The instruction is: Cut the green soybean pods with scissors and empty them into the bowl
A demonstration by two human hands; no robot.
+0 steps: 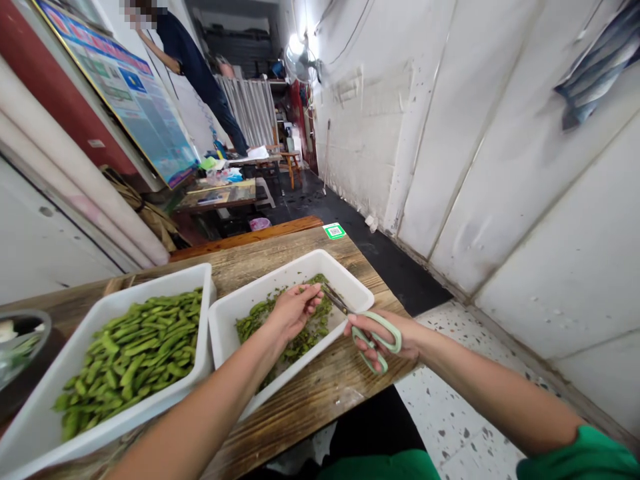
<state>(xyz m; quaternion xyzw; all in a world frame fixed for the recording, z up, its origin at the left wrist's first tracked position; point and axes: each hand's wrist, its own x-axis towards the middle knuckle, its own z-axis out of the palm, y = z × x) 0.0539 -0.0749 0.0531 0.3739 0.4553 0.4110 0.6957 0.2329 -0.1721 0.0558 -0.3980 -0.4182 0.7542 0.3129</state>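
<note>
Scuffed white wall panels [370, 140] line the room well beyond the right hand [406, 335], and from where I stand I can see a co-worker in a dark shirt and jeans [193, 57] far past the left hand [293, 312]. Under both hands spreads a brown wood-grain tabletop [345, 377]. Curled through the loops of a pair of scissors with pale green handles and dark blades [393, 332], the right hand points the blades toward the left fingertips. Those fingers are pressed together against the thumb; what they pinch, if anything, is too small for me to tell. Directly below the left hand sits a rectangular white plastic tray [361, 293] with loose green pods and clippings [323, 321]. Left of that hand, a second white plastic tray [37, 430] carries a heap of plump green pods [145, 343]. Farther left, a dark round bowl [37, 380] stands beside it.
</note>
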